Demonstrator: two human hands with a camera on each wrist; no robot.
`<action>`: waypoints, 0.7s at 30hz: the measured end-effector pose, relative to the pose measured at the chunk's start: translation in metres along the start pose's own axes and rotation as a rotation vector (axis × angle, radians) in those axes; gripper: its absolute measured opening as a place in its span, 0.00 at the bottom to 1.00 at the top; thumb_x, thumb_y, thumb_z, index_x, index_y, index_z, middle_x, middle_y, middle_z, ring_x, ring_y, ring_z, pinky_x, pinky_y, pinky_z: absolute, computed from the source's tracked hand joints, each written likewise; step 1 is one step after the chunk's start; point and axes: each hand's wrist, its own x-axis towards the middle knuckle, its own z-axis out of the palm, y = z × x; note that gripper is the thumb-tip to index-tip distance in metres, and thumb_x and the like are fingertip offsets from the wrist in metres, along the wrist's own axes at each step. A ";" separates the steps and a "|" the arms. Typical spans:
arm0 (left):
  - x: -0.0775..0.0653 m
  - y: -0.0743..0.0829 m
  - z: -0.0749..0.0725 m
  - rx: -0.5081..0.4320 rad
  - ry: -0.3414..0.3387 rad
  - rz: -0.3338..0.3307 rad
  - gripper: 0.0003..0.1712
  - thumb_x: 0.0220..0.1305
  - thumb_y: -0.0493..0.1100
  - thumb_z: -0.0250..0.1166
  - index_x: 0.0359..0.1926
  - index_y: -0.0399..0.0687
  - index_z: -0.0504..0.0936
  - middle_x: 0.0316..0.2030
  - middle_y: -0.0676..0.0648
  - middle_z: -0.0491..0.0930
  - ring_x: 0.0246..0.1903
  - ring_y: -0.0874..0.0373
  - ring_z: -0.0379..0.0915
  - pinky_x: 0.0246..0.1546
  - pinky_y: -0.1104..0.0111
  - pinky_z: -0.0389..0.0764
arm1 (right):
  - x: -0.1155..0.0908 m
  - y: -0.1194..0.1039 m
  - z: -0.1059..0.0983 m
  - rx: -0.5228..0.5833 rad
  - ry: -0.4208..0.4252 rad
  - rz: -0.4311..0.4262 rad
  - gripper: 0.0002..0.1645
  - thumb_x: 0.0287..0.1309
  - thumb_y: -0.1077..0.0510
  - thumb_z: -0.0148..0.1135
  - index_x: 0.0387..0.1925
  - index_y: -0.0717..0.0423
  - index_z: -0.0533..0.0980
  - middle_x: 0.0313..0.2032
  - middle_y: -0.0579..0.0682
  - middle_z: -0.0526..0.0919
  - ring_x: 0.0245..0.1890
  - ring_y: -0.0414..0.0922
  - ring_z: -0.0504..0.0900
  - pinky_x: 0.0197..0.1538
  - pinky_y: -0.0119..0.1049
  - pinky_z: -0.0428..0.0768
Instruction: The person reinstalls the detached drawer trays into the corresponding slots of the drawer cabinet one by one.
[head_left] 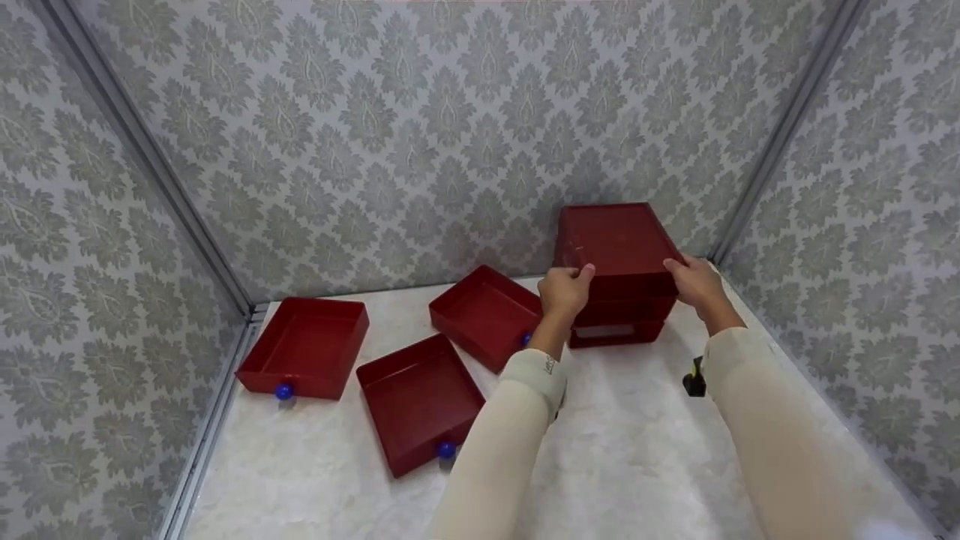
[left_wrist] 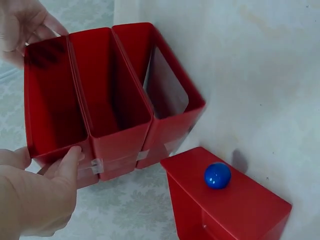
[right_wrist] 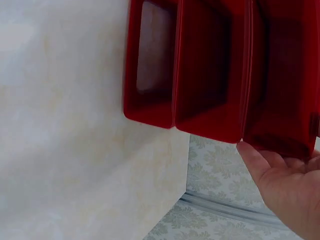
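Observation:
A stack of three red open-fronted drawer casings (head_left: 619, 236) stands at the back right of the table, one on top of another. My left hand (head_left: 564, 291) holds the top casing at its front left side. At the front right side of the same casing is my right hand (head_left: 696, 283), with the thumb near the top edge. The left wrist view shows the casings' hollow insides, and clear tape (left_wrist: 97, 165) along their side. Seen from the right wrist, the right-hand fingers (right_wrist: 260, 162) lie against the top casing's side wall.
Three red drawers with blue ball knobs lie left of the stack: one at far left (head_left: 307, 345), one in front (head_left: 420, 405) and one beside the stack (head_left: 484, 315). A small black object (head_left: 696, 381) sits by my right sleeve. Patterned walls (head_left: 450, 150) enclose the table.

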 end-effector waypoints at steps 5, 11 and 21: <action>0.002 -0.001 -0.005 0.003 -0.039 -0.003 0.18 0.69 0.60 0.65 0.42 0.55 0.93 0.34 0.52 0.90 0.41 0.58 0.82 0.46 0.65 0.82 | 0.007 -0.002 0.004 -0.112 0.024 -0.018 0.44 0.77 0.35 0.34 0.81 0.57 0.47 0.77 0.67 0.56 0.76 0.64 0.58 0.75 0.60 0.61; 0.002 0.000 -0.001 0.029 -0.021 0.013 0.17 0.69 0.60 0.65 0.42 0.57 0.93 0.34 0.54 0.91 0.40 0.60 0.82 0.45 0.66 0.82 | 0.009 -0.001 0.003 -0.093 0.034 -0.023 0.43 0.77 0.36 0.35 0.80 0.58 0.51 0.75 0.67 0.61 0.74 0.64 0.62 0.74 0.60 0.63; 0.002 -0.031 -0.025 0.058 -0.160 0.161 0.23 0.77 0.57 0.56 0.47 0.46 0.90 0.41 0.49 0.89 0.45 0.57 0.83 0.47 0.65 0.82 | 0.009 -0.004 0.005 -0.095 0.081 -0.016 0.41 0.77 0.38 0.39 0.79 0.58 0.54 0.75 0.67 0.62 0.74 0.64 0.63 0.73 0.59 0.64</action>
